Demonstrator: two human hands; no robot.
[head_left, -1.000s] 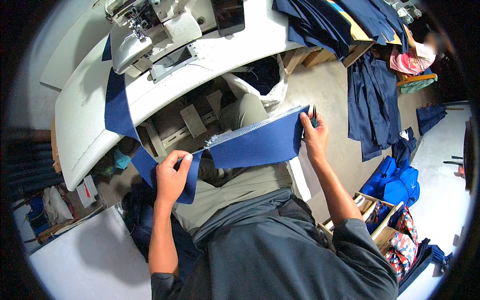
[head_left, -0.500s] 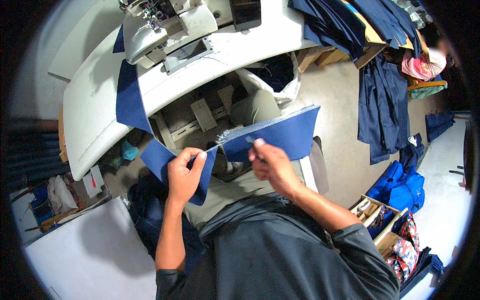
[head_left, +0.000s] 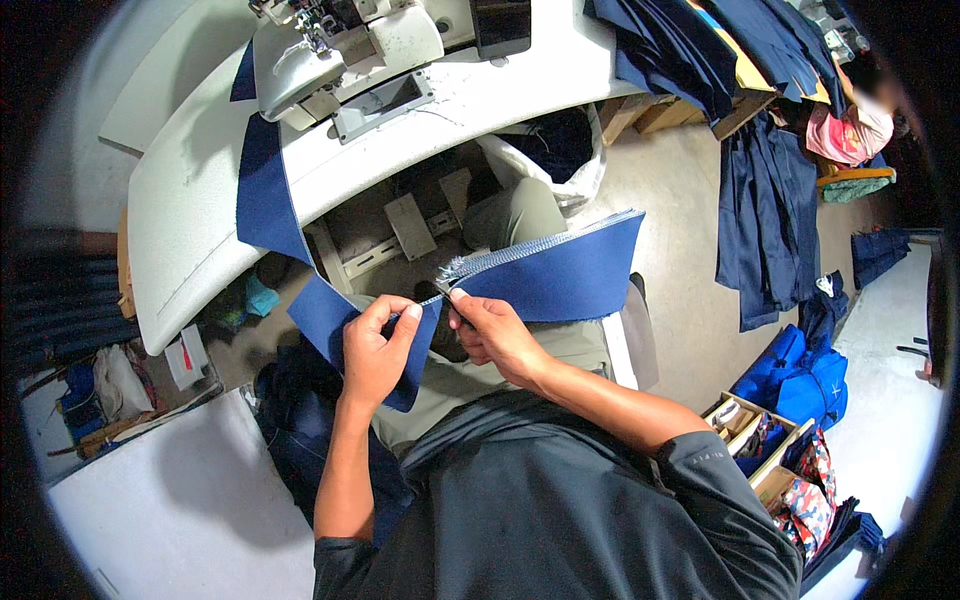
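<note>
My left hand (head_left: 378, 355) pinches a blue fabric piece (head_left: 320, 330) by a narrow stitched edge; more blue fabric (head_left: 262, 180) drapes from the white table above it. My right hand (head_left: 492, 335) is closed on small dark thread snips (head_left: 446, 294), with its thumb at the frayed left end of a stack of blue pieces (head_left: 555, 280) that have serged top edges, over my lap. The snips are partly hidden at the join between the two hands' fabric. An overlock sewing machine (head_left: 345, 50) stands on the table.
White table (head_left: 170, 270), dark phone (head_left: 500, 22), navy cloth piles (head_left: 670, 60), white sack (head_left: 575, 175) below. Another person (head_left: 850, 130) sits at upper right. Navy garments (head_left: 765, 230), blue bag (head_left: 805, 385) and wooden compartment box (head_left: 745, 430) lie right; a white board (head_left: 160, 490) lower left.
My right hand has moved left from the stack's far right end to the frayed end beside my left hand, carrying the snips. My left hand keeps its pinch; the view has shifted slightly.
</note>
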